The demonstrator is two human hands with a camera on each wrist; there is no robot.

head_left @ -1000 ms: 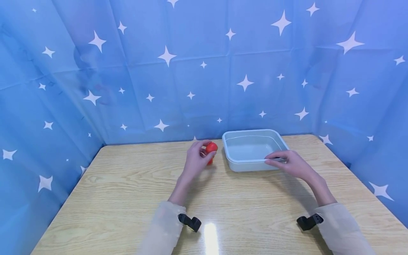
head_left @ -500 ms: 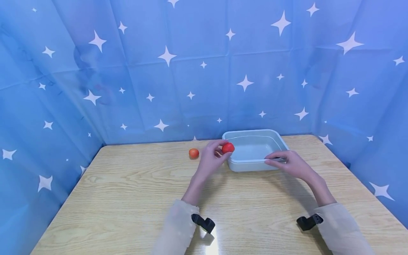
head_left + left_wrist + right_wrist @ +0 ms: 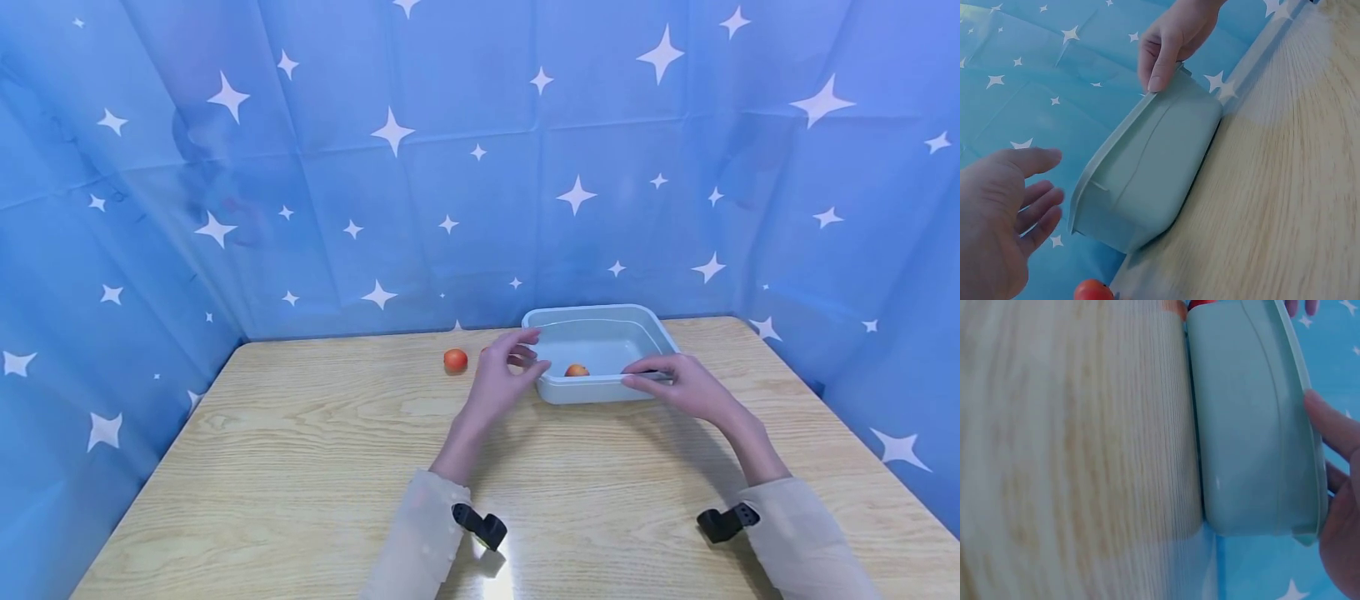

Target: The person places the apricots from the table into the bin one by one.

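Observation:
My left hand [image 3: 504, 375] hovers by the near left side of a light blue-green plastic tub [image 3: 592, 390], its thumb and fingers spread apart with nothing between them. One round red-orange fruit [image 3: 577, 370] lies inside the tub near the front wall, partly hidden by the rim. On the table left of the tub sits another round red fruit [image 3: 455, 360], and a sliver of red shows behind my left hand. My right hand [image 3: 686, 383] pinches the tub's front right rim, thumb outside and fingers inside, as the right wrist view [image 3: 1341, 469] also shows.
The wooden table [image 3: 300, 467] extends to the foot of a blue curtain [image 3: 337, 183] with white stars, which hangs behind and on both sides. The tub stands close to the table's back edge. Each sleeve carries a small black camera.
My left hand carried a red fruit rightward to the tub and let it go; it now lies inside. The left hand's fingers have spread. My right hand has stayed on the rim.

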